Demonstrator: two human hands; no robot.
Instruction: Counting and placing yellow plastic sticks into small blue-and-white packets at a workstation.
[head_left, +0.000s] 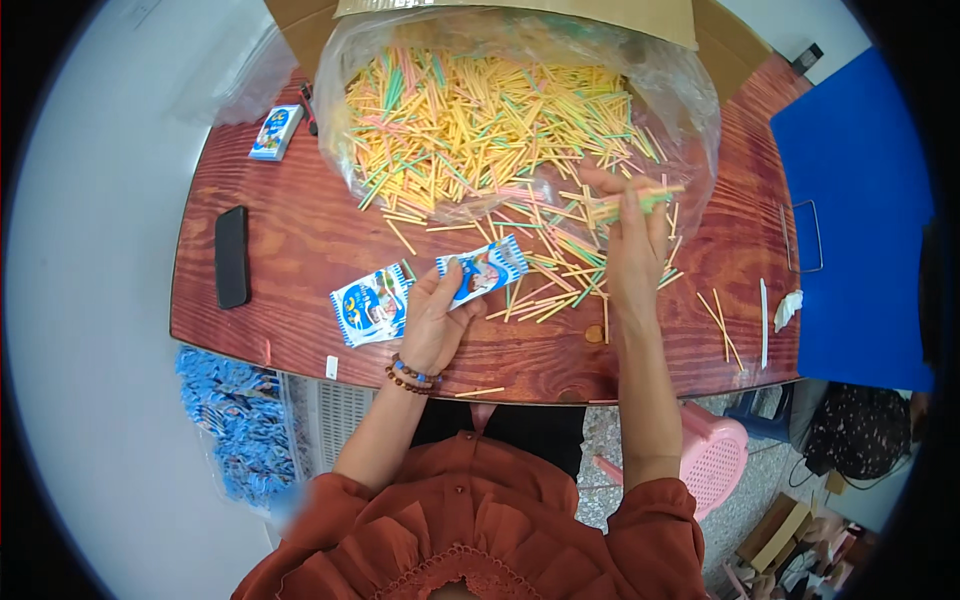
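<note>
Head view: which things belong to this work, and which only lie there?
Seem part of the work:
blue-white packet in left hand
coloured sticks in right hand
plastic bag of sticks

Seem only lying about:
black phone
crumpled white paper
white strip

Top edge chops off the cardboard box (pixel 520 25), so you can't tell how far back the pile of sticks (pixel 480 120) goes. The right hand (pixel 632 250) is kinda blurry, so good luck counting the bunch of sticks (pixel 655 198) in its grip, and the left hand (pixel 437 315) covers one end of its blue-and-white packet (pixel 490 268). Also, the right forearm (pixel 647 400) hides part of the pink stool (pixel 715 455), and the heap of blue packets (pixel 240 430) down left is too mushed together to count.
</note>
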